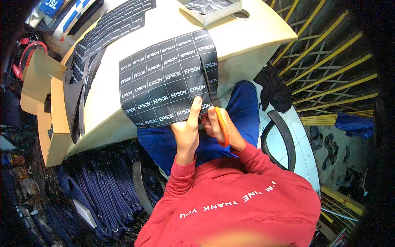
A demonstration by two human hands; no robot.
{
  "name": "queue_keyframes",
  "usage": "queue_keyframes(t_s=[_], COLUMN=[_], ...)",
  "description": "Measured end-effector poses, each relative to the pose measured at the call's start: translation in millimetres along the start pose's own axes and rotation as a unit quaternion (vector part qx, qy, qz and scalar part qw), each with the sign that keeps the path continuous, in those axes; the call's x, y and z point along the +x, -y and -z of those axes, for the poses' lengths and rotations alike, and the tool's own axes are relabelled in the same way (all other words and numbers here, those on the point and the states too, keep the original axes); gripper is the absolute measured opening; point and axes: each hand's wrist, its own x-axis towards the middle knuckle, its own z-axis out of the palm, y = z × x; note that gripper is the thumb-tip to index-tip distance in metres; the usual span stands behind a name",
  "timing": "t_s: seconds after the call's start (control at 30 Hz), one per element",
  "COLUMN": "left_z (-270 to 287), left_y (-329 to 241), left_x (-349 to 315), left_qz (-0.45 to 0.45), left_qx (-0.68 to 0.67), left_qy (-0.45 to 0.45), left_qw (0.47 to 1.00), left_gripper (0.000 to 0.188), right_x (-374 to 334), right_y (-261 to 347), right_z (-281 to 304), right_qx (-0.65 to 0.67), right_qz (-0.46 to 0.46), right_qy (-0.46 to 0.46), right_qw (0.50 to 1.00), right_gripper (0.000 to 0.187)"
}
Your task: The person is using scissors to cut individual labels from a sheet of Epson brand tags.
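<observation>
A black sheet (154, 82) with a printed grid of white-lettered labels lies partly on the table and hangs over its near edge toward my lap. My left hand (187, 129) grips its near edge, thumb on top and fingers underneath. Just to the right, my right hand (214, 123) is closed on orange-handled scissors (223, 127). Their blades are mostly hidden by the sheet and my fingers. A slit runs up the sheet from near the scissors, parting the rightmost column of labels (210, 61) along much of its length.
More label sheets (117, 26) lie on the pale table (242, 49) at far left. A shallow white box (212, 14) with black pieces stands at the back. An opened cardboard box (57, 107) is beside the table's left edge. Dark blue straps (107, 185) hang at lower left; chair armrests flank me.
</observation>
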Motion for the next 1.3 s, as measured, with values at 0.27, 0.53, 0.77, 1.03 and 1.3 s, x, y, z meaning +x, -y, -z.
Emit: queue_keyframes(t_s=[0.27, 0.53, 0.77, 1.03, 1.3], left_z=[-4.0, -5.7, -0.7, -2.6, -5.0], left_y=[-0.5, -3.3, -1.6, -8.6, -0.8], left_x=[-1.3, -2.0, -2.3, -11.5, -13.5], left_qz=[0.017, 0.028, 0.015, 0.010, -0.042], left_qx=[-0.030, -0.045, -0.015, 0.028, 0.017], left_qy=[-0.018, -0.025, -0.016, 0.007, -0.014], left_qw=[0.999, 0.998, 1.000, 1.000, 0.999], left_gripper=[0.028, 0.019, 0.029, 0.037, 0.027], right_x=[-0.9, 0.1, 1.9, 10.1, 16.3], right_y=[3.3, 6.5, -2.3, -10.0, 1.8], right_z=[-0.2, 2.0, 0.3, 3.7, 4.1], right_qx=[-0.015, -0.058, -0.047, -0.013, -0.038], right_qz=[-0.008, 0.031, 0.048, 0.048, 0.096], right_qy=[-0.015, -0.016, -0.016, -0.019, -0.055], right_qw=[1.000, 0.998, 0.998, 0.999, 0.993], right_gripper=[0.066, 0.066, 0.066, 0.060, 0.059])
